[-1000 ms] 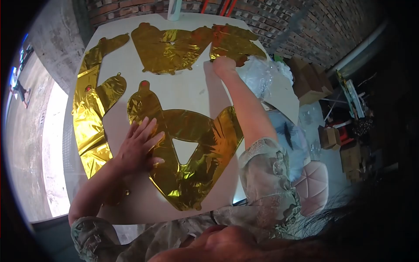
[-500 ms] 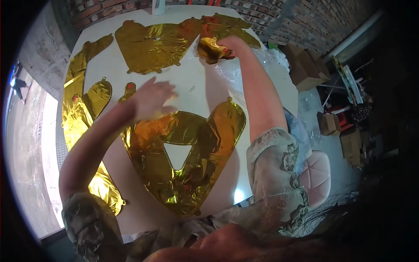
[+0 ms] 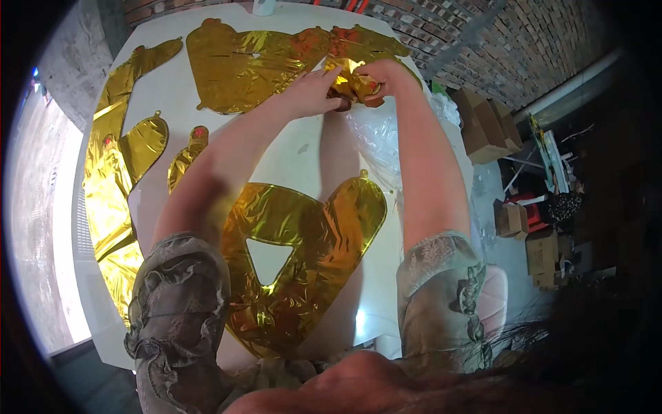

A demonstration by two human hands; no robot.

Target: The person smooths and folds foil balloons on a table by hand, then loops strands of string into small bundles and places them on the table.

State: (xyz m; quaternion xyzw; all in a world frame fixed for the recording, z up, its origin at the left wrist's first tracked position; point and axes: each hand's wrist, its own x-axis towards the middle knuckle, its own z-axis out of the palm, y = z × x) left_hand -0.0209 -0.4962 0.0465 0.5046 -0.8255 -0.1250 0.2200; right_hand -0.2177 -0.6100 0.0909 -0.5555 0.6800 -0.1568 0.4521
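Note:
Near the far side of the table, my right hand pinches a crumpled, folded gold foil balloon. My left hand meets the same foil from the left, its fingers and thumb at the near edge. Closer to me lies a flat gold foil balloon shaped like a letter A, with a triangular opening; my left forearm covers part of it. Behind my hands, another flat gold foil balloon is spread out, and a further gold one adjoins it at the right.
Along the table's left edge stretches a long gold foil balloon. Clear plastic wrapping lies below my right hand. A white bottle-like object stands at the back. Cardboard boxes and a pink seat are at the right.
My left hand has moved from above the A-shaped balloon to the crumpled foil, up and to the right. My right hand keeps hold of that foil, slightly further right in view.

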